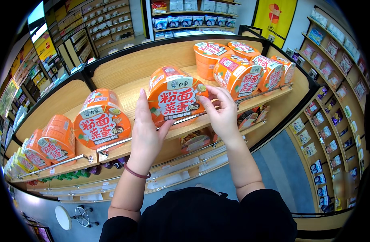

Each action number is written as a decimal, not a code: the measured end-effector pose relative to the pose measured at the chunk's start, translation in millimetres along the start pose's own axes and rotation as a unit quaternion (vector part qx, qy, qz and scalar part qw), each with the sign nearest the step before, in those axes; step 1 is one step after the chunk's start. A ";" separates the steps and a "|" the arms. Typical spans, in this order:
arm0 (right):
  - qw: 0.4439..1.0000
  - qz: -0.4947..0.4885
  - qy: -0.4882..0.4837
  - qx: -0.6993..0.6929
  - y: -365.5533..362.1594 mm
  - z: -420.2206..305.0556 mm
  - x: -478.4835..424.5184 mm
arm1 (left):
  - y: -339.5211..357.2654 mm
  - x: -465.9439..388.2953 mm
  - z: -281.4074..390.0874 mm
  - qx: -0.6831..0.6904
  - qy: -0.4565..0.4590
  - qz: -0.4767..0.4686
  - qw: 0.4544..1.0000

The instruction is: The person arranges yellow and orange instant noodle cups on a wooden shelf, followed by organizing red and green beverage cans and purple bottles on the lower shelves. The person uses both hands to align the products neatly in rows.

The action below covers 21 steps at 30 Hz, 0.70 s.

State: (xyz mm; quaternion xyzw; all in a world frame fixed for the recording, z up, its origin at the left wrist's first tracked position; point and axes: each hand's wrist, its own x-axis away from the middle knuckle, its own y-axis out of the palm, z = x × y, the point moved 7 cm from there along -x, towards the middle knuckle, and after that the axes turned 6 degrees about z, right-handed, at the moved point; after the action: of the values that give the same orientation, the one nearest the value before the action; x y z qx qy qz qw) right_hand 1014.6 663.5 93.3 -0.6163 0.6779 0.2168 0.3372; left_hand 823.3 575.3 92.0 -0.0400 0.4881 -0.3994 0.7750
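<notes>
An orange instant noodle bowl point(176, 99) lies on its side on the upper wooden shelf, its printed lid facing me, behind the metal rail. My left hand point(148, 130) is flat against its left edge, thumb at the lower front. My right hand point(219, 107) touches its right edge with bent fingers and thumb. The two hands hold the bowl between them. To its left lies a similar orange bowl point(101, 127), lid forward, with smaller orange cups point(56, 139) beyond. On the right, more bowls lie lid forward point(239, 77), and one stands upright point(212, 57) behind.
A metal rail point(185, 120) runs along the shelf's front edge. Lower shelves with packaged goods lie beneath. Black frame bars point(87, 77) edge the display. A round white stool point(63, 217) stands at the lower left. Tall shelves of packets point(327, 133) rise at the right.
</notes>
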 end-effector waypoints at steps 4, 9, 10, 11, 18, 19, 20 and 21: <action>1.000 0.005 0.010 -0.020 3.9 -1.5 2.5 | -4.3 0.4 4.3 -0.039 0.054 0.026 0.997; 1.000 -0.002 0.017 0.013 3.1 0.7 7.0 | -6.4 2.6 3.9 -0.044 0.077 0.044 0.995; 1.000 0.004 0.008 0.022 1.9 2.6 8.4 | -5.8 2.8 1.8 -0.039 0.055 0.039 0.997; 0.999 0.010 -0.002 0.032 -1.0 2.4 9.6 | -4.7 3.5 2.6 -0.040 0.066 0.043 0.996; 0.991 0.103 -0.057 0.061 -20.9 -6.8 43.4 | -7.2 8.8 -0.1 -0.049 0.086 0.048 0.994; 0.991 0.098 -0.064 0.069 -20.3 -6.9 56.4 | -7.2 8.8 -0.3 -0.048 0.092 0.047 0.994; 0.990 0.092 -0.071 0.076 -19.7 -6.0 72.5 | -6.8 8.2 -0.7 -0.048 0.093 0.050 0.993; 0.990 0.089 -0.074 0.086 -19.1 -4.0 90.4 | -5.6 8.6 -1.1 -0.048 0.094 0.049 0.993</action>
State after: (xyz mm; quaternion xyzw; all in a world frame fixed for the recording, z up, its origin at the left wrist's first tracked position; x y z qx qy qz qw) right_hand 1031.4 595.5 32.9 -0.5046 0.7191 0.2323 0.4175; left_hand 821.0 566.2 87.7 -0.0153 0.5788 -0.3387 0.7416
